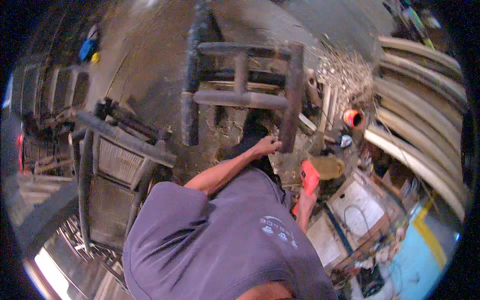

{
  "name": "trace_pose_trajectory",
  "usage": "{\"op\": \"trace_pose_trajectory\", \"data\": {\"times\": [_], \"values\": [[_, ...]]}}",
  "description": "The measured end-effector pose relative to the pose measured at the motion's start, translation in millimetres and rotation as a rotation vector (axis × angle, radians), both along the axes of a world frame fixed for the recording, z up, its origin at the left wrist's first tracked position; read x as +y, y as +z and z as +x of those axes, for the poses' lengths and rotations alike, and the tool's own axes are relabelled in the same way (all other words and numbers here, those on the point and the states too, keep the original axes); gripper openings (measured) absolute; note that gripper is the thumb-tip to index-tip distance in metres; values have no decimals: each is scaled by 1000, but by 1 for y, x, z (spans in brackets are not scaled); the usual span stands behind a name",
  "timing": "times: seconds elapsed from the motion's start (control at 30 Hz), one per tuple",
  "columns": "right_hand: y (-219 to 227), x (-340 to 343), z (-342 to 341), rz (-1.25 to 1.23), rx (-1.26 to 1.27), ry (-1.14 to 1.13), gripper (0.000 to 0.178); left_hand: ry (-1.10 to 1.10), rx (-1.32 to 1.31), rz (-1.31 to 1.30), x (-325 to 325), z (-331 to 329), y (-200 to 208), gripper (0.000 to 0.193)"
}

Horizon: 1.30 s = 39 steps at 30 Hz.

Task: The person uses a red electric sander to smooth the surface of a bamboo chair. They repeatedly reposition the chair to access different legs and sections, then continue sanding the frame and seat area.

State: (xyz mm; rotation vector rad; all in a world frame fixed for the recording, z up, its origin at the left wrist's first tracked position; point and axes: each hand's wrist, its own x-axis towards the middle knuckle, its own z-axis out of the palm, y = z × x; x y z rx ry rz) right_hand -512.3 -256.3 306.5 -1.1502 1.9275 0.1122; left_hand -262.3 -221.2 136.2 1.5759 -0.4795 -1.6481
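Observation:
A dark wooden frame (240, 99), with round rails between two thick posts, stands in front of me. My left hand (269, 146) is at the lower end of its right post (291, 110), fingers curled. Whether it grips the post or something small is too blurred to tell. Lower right, my right hand (306, 199) is closed round a red-orange power tool (310, 176), shaped like a drill. The tool's front end is hard to make out. A tan rounded object (330, 168) lies just beyond it.
To the left is a wooden chair (117, 160) with a slatted panel. Curved timber pieces (420, 90) are stacked at the right. Wood shavings (345, 75) and an orange container (353, 118) lie before them. A wooden box (357, 210) stands lower right.

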Motion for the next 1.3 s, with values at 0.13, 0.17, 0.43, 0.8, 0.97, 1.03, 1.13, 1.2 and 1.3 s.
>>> {"op": "trace_pose_trajectory", "data": {"times": [0.13,0.17,0.43,0.8,0.97,1.03,1.13,1.2,1.3], "values": [[44,2,28,-233,-144,134,20,-35,213,24,-25,9,82,47],[54,2,40,-265,-132,190,20,-38,324,44,-31,11,99,48],[124,-28,154,-314,-175,445,29,291,791,289,-77,46,194,43],[117,-76,206,-128,-152,420,46,295,768,516,-123,87,171,39],[109,-85,218,-96,-155,366,45,275,799,483,-133,101,165,41],[111,-89,222,-82,-134,370,44,274,805,489,-137,103,167,41],[110,-91,224,-37,-105,380,44,289,820,501,-144,108,174,39],[110,-91,225,-75,-122,368,44,285,837,503,-149,114,181,37],[111,-92,226,-86,-119,375,44,314,888,475,-142,104,162,36]]}}
